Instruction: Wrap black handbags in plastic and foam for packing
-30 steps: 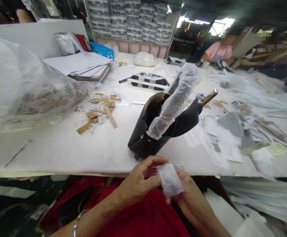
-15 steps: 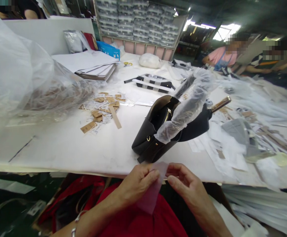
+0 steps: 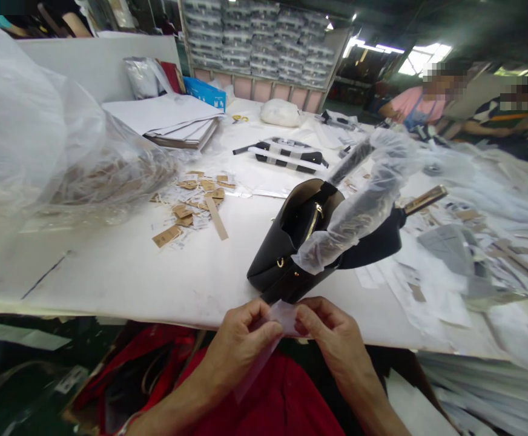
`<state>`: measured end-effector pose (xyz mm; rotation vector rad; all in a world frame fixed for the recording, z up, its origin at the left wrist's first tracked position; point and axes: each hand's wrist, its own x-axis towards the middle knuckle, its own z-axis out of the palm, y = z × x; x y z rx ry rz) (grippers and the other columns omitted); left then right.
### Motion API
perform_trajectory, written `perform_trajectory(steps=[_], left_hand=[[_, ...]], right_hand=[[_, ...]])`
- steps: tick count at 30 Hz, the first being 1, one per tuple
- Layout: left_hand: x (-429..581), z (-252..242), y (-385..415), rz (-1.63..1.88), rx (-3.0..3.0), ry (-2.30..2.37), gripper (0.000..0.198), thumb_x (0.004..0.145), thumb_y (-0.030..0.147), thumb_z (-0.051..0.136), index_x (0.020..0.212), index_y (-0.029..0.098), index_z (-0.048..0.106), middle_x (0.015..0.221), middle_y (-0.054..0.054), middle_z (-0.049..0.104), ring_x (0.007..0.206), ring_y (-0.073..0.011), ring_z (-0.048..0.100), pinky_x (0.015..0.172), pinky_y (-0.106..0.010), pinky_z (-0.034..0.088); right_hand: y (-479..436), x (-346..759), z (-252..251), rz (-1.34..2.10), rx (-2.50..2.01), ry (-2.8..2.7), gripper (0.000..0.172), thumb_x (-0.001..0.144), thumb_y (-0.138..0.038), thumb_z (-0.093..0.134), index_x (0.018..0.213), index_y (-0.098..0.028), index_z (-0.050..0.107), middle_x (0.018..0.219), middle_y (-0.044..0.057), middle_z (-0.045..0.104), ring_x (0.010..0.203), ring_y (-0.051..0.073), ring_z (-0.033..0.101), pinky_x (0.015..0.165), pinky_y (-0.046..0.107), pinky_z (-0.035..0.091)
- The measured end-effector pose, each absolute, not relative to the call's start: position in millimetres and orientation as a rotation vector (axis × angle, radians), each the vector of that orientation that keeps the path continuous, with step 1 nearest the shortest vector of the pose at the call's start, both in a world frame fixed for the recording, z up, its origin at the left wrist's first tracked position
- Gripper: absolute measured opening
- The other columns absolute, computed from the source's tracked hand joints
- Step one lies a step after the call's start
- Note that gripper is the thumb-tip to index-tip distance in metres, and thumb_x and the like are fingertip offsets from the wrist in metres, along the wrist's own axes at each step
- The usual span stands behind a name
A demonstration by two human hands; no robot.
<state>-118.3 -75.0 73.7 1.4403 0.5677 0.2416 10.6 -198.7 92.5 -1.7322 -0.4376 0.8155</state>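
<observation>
A thin translucent sheet (image 3: 283, 315) is stretched between my two hands at the table's near edge. My left hand (image 3: 248, 334) pinches its left side between thumb and fingers. On the other side, my right hand (image 3: 328, 327) pinches the sheet's right part. Just beyond my hands, a black handbag (image 3: 270, 254) leans on the white table (image 3: 123, 272), its top open and a gold zipper showing inside. Clear plastic wrap (image 3: 359, 212) covers its handle. A black flap with a gold-coloured end (image 3: 425, 200) sticks out to the right.
Brown tags (image 3: 182, 212) lie left of the bag, near a large plastic bag (image 3: 19, 133). A strapped black item (image 3: 289, 156) lies farther back. Papers and plastic cover the right side. A person in pink (image 3: 421, 106) is at the back right.
My right hand has closed on the sheet, and the sheet is now held by both hands. My left hand has shifted slightly left. The whole view has shifted a little.
</observation>
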Motion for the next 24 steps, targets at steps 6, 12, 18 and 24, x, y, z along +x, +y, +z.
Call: perform_trajectory(steps=[6, 12, 18, 24], left_hand=[[-142, 64, -56, 0.24, 1.515, 0.663, 0.027, 0.08, 0.042, 0.06, 0.071, 0.016, 0.058, 0.064, 0.002, 0.054, 0.062, -0.0122, 0.045, 0.059, -0.022, 0.036], [-167, 52, -45, 0.361, 1.739, 0.725, 0.024, 0.083, 0.035, 0.062, 0.069, 0.016, 0.059, 0.062, 0.003, 0.054, 0.061, -0.0115, 0.045, 0.06, -0.021, 0.036], [-180, 41, -41, 0.351, 1.793, 0.693, 0.02, 0.085, 0.034, 0.064, 0.075, 0.016, 0.064, 0.069, 0.001, 0.063, 0.065, -0.0119, 0.053, 0.064, -0.021, 0.04], [-183, 47, -39, 0.303, 1.758, 0.691, 0.019, 0.085, 0.031, 0.063, 0.073, 0.016, 0.063, 0.065, 0.003, 0.06, 0.062, -0.0108, 0.05, 0.059, -0.02, 0.037]], right_hand=[[-185, -3, 64, 0.906, -1.798, -0.472, 0.037, 0.077, -0.047, 0.072, 0.099, -0.018, 0.076, 0.082, 0.005, 0.074, 0.075, 0.021, 0.065, 0.067, 0.03, 0.051], [-165, -28, 64, 0.937, -1.669, -0.398, 0.036, 0.07, -0.049, 0.078, 0.088, -0.019, 0.071, 0.077, 0.003, 0.07, 0.057, 0.016, 0.062, 0.05, 0.025, 0.05], [-162, -28, 96, 0.763, -1.674, -0.342, 0.041, 0.066, -0.055, 0.079, 0.071, -0.018, 0.064, 0.056, 0.003, 0.065, 0.044, 0.014, 0.057, 0.041, 0.024, 0.049], [-169, -30, 117, 0.715, -1.563, -0.397, 0.032, 0.072, -0.047, 0.079, 0.074, -0.019, 0.064, 0.058, 0.002, 0.066, 0.041, 0.011, 0.057, 0.038, 0.02, 0.048]])
